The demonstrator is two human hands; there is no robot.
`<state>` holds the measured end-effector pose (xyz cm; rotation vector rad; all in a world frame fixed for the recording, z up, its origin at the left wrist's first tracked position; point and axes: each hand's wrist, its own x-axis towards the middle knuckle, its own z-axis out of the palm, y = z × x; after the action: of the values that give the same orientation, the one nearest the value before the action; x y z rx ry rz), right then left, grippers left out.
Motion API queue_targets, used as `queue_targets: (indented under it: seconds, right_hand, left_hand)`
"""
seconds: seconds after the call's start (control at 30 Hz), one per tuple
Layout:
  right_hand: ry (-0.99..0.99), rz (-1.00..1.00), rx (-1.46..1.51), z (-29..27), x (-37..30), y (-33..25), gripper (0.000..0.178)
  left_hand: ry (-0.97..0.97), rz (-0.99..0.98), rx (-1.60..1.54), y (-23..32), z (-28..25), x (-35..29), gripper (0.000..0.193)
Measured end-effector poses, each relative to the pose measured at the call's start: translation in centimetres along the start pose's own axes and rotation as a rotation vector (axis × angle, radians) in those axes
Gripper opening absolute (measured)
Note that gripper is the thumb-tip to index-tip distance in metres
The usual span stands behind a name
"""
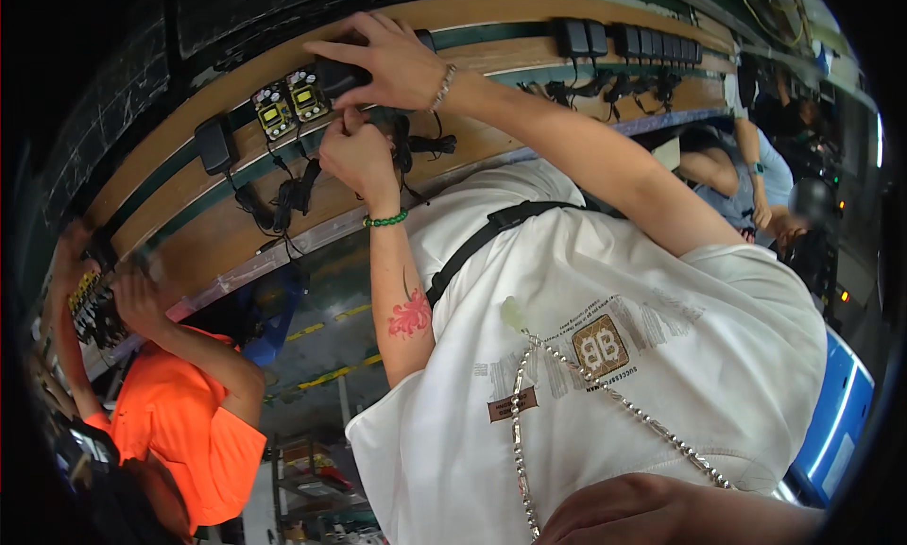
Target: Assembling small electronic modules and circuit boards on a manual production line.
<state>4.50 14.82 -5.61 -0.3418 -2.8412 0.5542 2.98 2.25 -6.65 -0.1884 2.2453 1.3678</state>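
Observation:
My right hand [392,65], with a silver bracelet, spans a black adapter case [338,78] on the bench, thumb on the near side and fingers over the far side. Just below it is my left hand [357,156], with a green bead bracelet. Its fingers are curled in and its thumb points up at the case's lower edge; whatever they pinch is hidden. To the left of the case lie two bare circuit boards [307,95] with yellow transformers. Farther left sits a closed black adapter [215,145]. Black cables [293,200] hang toward me from these pieces.
Several black adapters [657,46] stand in a row along the wooden bench [491,59] to the right, their cables bundled. At left, a co-worker in an orange shirt [179,413] handles boards. Another person in light blue [775,167] sits at right. A blue bin [836,413] stands lower right.

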Motion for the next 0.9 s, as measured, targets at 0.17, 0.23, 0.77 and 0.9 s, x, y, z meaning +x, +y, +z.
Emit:
queue_targets:
  seconds: [0.17, 0.23, 0.77, 0.9]
  right_hand:
    - [0.03, -0.168, 0.007, 0.5, -1.0, 2.0, 0.058]
    - [-0.056, -0.149, -0.02, -0.1, -0.1, 0.8, 0.057]
    - [-0.65, -0.109, -0.41, -3.3, 5.2, -4.3, 0.027]
    - [-0.594, -0.106, -0.452, -3.5, 5.8, -4.7, 0.031]
  left_hand:
    - [-0.026, 0.028, -0.021, 0.0, -0.1, 0.0, 0.024]
    - [-0.028, 0.017, -0.051, 0.1, -0.7, -0.1, 0.025]
    - [-0.393, -0.233, -0.499, 1.4, -2.2, 1.5, 0.039]
    - [-0.496, -0.241, -0.498, 0.5, -2.8, 2.8, 0.045]
